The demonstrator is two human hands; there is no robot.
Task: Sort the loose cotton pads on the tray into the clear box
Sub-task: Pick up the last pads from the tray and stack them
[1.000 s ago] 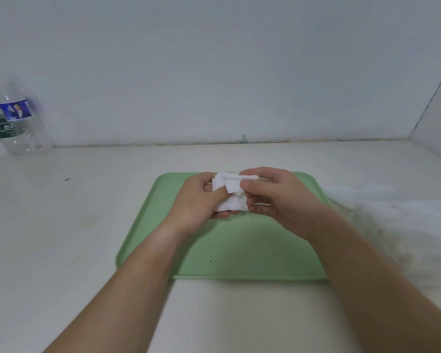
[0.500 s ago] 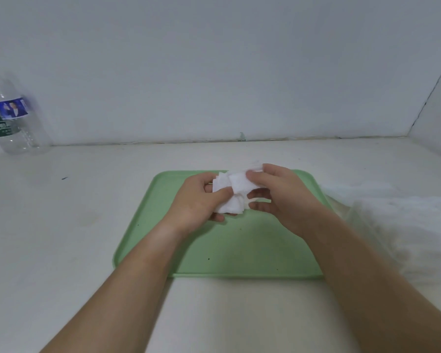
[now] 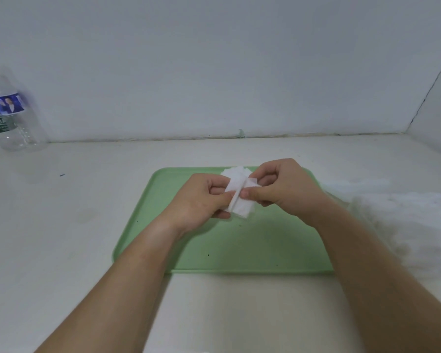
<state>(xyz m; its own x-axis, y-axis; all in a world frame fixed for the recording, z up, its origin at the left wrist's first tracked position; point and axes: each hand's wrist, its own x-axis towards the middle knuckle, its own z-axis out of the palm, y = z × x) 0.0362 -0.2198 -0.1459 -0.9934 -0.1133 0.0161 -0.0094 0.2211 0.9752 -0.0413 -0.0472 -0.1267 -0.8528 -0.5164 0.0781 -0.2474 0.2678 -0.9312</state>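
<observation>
Pads sit stacked above the green tray, pinched between my left hand and right hand; if either thumb slackens, the stack may fan apart and scatter. I cannot pick out the clear box.

Plain white wall, pale tabletop, corner seam

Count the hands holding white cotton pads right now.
2. The left hand pinches the stack of white square cotton pads from its left, the right hand from its right, above the pale green plastic tray. Pad number unclear.
</observation>
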